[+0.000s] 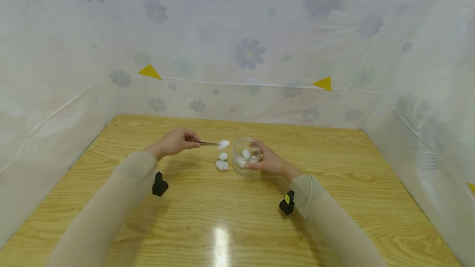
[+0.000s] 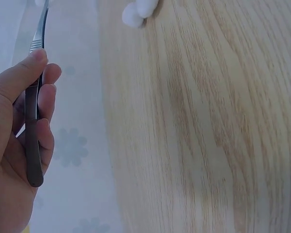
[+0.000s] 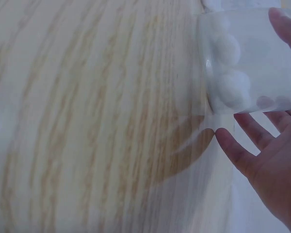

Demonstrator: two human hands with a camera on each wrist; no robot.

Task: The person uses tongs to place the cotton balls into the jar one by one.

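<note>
My left hand pinches a pair of metal tweezers between thumb and fingers. At the tweezers' tips is a white cotton ball, held above the table to the left of the jar. My right hand grips a clear round jar from its right side, thumb on the near wall and fingers around the far one. Inside the jar lie several cotton balls, seen through its wall. Between the hands, a small cotton ball and a larger white clump rest on the table.
The wood-grain table has a floral plastic sheet standing behind it and more sheeting at both sides. Yellow triangles mark the back sheet, one of them a left marker. Black wrist devices, including the left one, hang under both forearms.
</note>
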